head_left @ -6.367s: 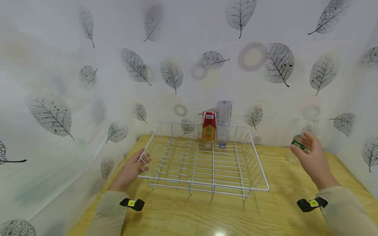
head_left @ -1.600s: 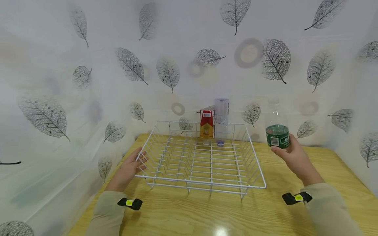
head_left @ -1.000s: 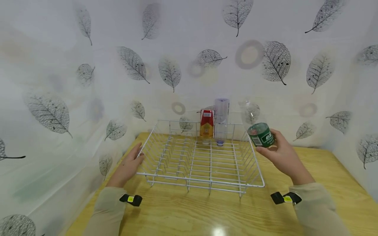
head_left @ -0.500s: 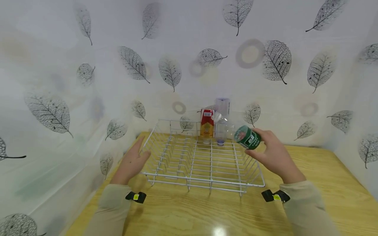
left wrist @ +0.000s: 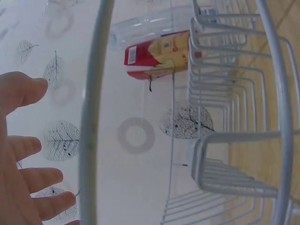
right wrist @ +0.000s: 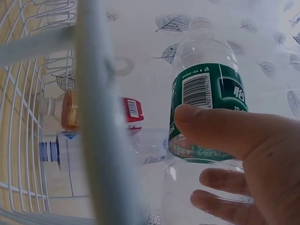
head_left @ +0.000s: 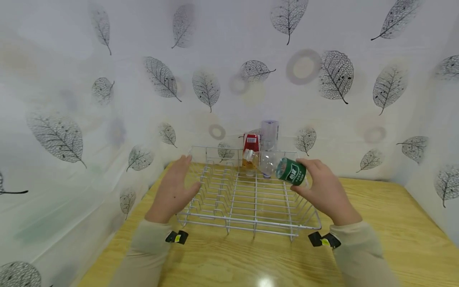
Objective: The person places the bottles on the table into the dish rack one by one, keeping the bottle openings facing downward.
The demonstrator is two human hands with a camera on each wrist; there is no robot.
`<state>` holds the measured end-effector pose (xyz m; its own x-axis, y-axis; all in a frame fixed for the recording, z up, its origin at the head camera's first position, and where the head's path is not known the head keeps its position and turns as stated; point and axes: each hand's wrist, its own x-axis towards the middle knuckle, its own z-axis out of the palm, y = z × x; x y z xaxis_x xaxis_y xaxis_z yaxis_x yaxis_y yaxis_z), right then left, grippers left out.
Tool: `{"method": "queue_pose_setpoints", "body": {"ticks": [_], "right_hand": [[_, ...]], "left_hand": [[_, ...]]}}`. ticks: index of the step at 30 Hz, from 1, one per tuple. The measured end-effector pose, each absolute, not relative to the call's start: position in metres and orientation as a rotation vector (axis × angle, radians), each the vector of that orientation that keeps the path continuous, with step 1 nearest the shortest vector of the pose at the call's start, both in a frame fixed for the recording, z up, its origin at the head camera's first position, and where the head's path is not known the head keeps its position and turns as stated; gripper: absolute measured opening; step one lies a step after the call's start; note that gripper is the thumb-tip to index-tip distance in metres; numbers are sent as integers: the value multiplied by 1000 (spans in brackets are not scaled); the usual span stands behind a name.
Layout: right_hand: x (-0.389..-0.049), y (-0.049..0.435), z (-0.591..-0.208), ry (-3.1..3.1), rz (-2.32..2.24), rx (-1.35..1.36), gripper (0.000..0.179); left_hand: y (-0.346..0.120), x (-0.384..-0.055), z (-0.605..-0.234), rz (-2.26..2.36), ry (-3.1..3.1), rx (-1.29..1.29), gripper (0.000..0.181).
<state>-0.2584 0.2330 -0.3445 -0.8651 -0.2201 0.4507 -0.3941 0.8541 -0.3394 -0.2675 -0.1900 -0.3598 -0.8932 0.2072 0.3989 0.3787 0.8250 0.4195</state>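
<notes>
My right hand [head_left: 324, 191] grips a clear plastic bottle [head_left: 291, 171] with a green label by its lower part. The bottle is tilted, its neck pointing left above a white wire dish rack [head_left: 254, 222]. In the right wrist view the thumb lies across the bottle's green label [right wrist: 206, 93]. My left hand [head_left: 171, 191] is over the rack's left side, holding nothing, with its fingers extended and thumb apart. The left wrist view shows the left hand [left wrist: 28, 173] beside the rack's thick rim wire [left wrist: 91, 122].
At the rack's back, a red-and-yellow container [head_left: 252, 139] with a barcode stands beside a clear upside-down bottle [head_left: 269, 133] with a blue neck end. Rows of wire prongs [head_left: 220, 191] fill the rack's left part. A wooden table [head_left: 229, 259] lies below; leaf-patterned sheeting [head_left: 229, 52] hangs behind.
My right hand took the green-labelled bottle from the table's right side, brought it left over the rack and tipped it neck-left. The left hand left the rack's left edge, moving up and right.
</notes>
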Motion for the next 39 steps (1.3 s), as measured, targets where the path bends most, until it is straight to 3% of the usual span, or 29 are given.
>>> {"method": "queue_pose_setpoints", "body": {"ticks": [18,39], "right_hand": [[-252,215,-358,-2553,424,519,85],[-251,207,-360,-2408,335,638,82]], "left_hand": [[-130,-261,-351,-438,-2471,-734,91],[-61,-255,-352,-226,-2387,-868,90]]}}
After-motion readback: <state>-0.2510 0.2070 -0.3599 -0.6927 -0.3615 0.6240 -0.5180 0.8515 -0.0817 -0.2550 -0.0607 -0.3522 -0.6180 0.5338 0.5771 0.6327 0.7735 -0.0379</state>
